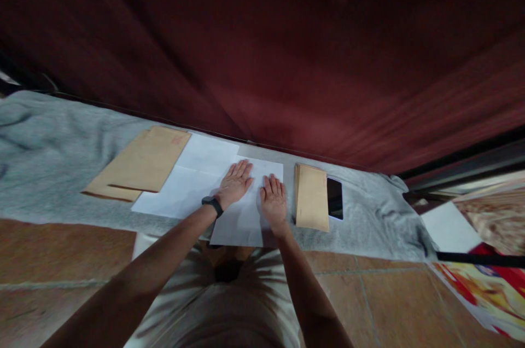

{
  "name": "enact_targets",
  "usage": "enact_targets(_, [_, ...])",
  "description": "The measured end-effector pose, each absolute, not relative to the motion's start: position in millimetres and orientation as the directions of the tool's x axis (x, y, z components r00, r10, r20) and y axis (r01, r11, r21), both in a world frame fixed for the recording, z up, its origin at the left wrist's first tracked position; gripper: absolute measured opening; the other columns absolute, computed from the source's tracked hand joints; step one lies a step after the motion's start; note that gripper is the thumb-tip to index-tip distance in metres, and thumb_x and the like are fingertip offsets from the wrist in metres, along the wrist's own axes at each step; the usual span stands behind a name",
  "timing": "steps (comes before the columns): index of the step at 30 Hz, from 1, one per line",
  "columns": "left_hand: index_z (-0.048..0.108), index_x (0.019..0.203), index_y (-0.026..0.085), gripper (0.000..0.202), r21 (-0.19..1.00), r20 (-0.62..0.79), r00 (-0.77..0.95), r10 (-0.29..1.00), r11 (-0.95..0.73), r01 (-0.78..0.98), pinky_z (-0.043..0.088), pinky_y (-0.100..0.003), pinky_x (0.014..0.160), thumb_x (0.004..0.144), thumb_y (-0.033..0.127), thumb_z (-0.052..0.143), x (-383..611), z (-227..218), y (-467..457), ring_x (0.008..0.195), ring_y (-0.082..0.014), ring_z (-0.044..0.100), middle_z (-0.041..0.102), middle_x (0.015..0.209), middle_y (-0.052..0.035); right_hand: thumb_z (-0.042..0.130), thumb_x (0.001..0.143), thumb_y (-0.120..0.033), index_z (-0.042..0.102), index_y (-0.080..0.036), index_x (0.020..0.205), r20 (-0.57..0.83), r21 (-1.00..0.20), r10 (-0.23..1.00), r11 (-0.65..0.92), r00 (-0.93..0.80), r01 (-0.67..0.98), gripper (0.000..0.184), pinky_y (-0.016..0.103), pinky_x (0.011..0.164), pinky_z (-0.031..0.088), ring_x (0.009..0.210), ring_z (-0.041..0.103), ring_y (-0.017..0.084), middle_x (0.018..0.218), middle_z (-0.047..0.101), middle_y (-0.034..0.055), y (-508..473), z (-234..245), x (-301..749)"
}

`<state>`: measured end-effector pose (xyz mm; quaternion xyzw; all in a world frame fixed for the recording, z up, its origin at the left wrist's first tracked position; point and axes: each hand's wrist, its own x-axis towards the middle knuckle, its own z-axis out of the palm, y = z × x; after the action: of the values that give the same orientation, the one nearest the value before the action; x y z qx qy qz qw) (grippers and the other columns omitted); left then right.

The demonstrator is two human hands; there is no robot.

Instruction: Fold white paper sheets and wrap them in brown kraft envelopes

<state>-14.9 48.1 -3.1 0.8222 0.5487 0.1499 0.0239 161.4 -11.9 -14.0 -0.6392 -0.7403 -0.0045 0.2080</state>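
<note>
My left hand (234, 184), with a black band on its wrist, lies flat on a creased white paper sheet (238, 226), fingers stretched out. Beside it, my right hand (274, 201) rests flat near the right side of the same sheet, its fingers slightly apart. Neither hand holds anything. Partly beneath that sheet, more white paper (200, 154) with a fold line extends to the left. Two or more brown envelopes (147, 159) overlap its left side. Right of my right hand sits a small stack of brown envelopes (312, 198), partly over a dark-screened phone (335, 198).
A grey cloth (369, 211) covers the long narrow surface. Behind it rises a dark red curtain-like sheet (262, 63). Tiled floor (389, 299) shows in front, and a colourful printed item (488, 293) lies at the lower right.
</note>
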Motion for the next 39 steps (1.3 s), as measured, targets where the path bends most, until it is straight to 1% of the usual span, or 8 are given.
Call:
enact_targets(6, [0.042,0.151,0.002,0.061,0.194,0.205,0.298,0.932,-0.337,0.921,0.021,-0.049,0.125,0.102,0.037,0.034,-14.9,2.2,26.5,0.152,-0.0311,0.030,0.038,0.159,-0.0223,0.038,0.107,-0.032,0.046,-0.017,0.151,0.296,-0.255,0.952,0.162,-0.083,0.953,0.048,0.048,0.121,0.026,0.149,0.035,0.025,0.159,0.041,0.0136,-12.3,-12.1,159.8])
enact_targets(11, [0.048,0.149,0.016,0.052,0.191,0.234,0.452,0.861,-0.497,0.847,0.020,-0.055,0.125,0.102,0.036,0.037,-8.4,5.9,-31.9,0.151,-0.0298,0.032,0.040,0.160,-0.0135,0.037,0.107,-0.031,0.043,-0.018,0.153,0.276,-0.247,0.956,0.170,-0.099,0.954,0.048,0.046,0.122,0.025,0.151,0.032,0.024,0.161,0.038,0.0125,-12.9,-11.1,160.0])
enact_targets(18, [0.050,0.148,0.021,0.050,0.182,0.211,0.544,0.812,-0.579,0.794,0.021,-0.052,0.125,0.103,0.042,0.041,-17.5,8.4,-82.2,0.150,-0.0271,0.035,0.043,0.159,-0.0100,0.039,0.107,-0.030,0.043,-0.019,0.153,0.254,-0.249,0.963,0.149,-0.084,0.957,0.048,0.046,0.122,0.025,0.151,0.031,0.024,0.162,0.037,0.0123,-12.4,-10.2,159.5])
enact_targets(26, [0.033,0.157,0.028,0.078,0.174,0.154,0.687,0.710,-0.704,0.689,0.013,-0.058,0.125,0.090,0.057,0.061,-46.0,19.8,-107.9,0.154,-0.0300,0.024,0.030,0.166,-0.0090,0.039,0.106,-0.030,0.044,-0.019,0.152,0.272,-0.250,0.959,0.147,-0.076,0.957,0.048,0.047,0.121,0.027,0.149,0.034,0.024,0.160,0.040,0.0125,-13.6,-8.2,158.9])
enact_targets(28, [0.034,0.156,0.031,0.073,0.168,0.145,0.691,0.708,-0.706,0.688,0.011,-0.057,0.126,0.092,0.052,0.061,-47.5,19.9,-111.2,0.154,-0.0289,0.024,0.031,0.166,-0.0072,0.038,0.106,-0.031,0.046,-0.018,0.151,0.275,-0.258,0.959,0.148,-0.074,0.955,0.047,0.047,0.121,0.026,0.149,0.035,0.024,0.160,0.040,0.0125,-13.5,-7.7,159.0])
enact_targets(32, [0.046,0.149,0.031,0.050,0.126,0.143,0.675,0.723,-0.690,0.713,0.014,-0.055,0.125,0.100,0.025,0.047,-44.7,19.3,-110.4,0.151,-0.0251,0.033,0.041,0.161,-0.0053,0.039,0.105,-0.028,0.048,-0.016,0.149,0.235,-0.281,0.969,0.144,-0.078,0.949,0.046,0.048,0.121,0.027,0.149,0.035,0.025,0.160,0.041,0.0135,-12.2,-3.0,159.9])
enact_targets(36, [0.047,0.148,0.029,0.055,0.102,0.137,0.694,0.707,-0.707,0.700,0.016,-0.054,0.126,0.097,0.009,0.039,-41.8,23.8,-103.9,0.150,-0.0221,0.035,0.044,0.159,-0.0052,0.042,0.102,-0.022,0.046,-0.012,0.149,0.227,-0.313,0.972,0.130,-0.059,0.941,0.049,0.046,0.120,0.030,0.150,0.034,0.024,0.159,0.040,0.0165,-14.9,5.4,160.5])
enact_targets(39, [0.046,0.149,0.028,0.058,0.089,0.129,0.714,0.689,-0.725,0.683,0.016,-0.053,0.126,0.096,0.007,0.040,-41.5,26.1,-97.1,0.149,-0.0212,0.035,0.043,0.159,-0.0058,0.043,0.101,-0.022,0.044,-0.013,0.151,0.251,-0.323,0.965,0.162,-0.081,0.932,0.051,0.049,0.119,0.032,0.150,0.034,0.026,0.160,0.039,0.0162,-23.4,9.6,159.7])
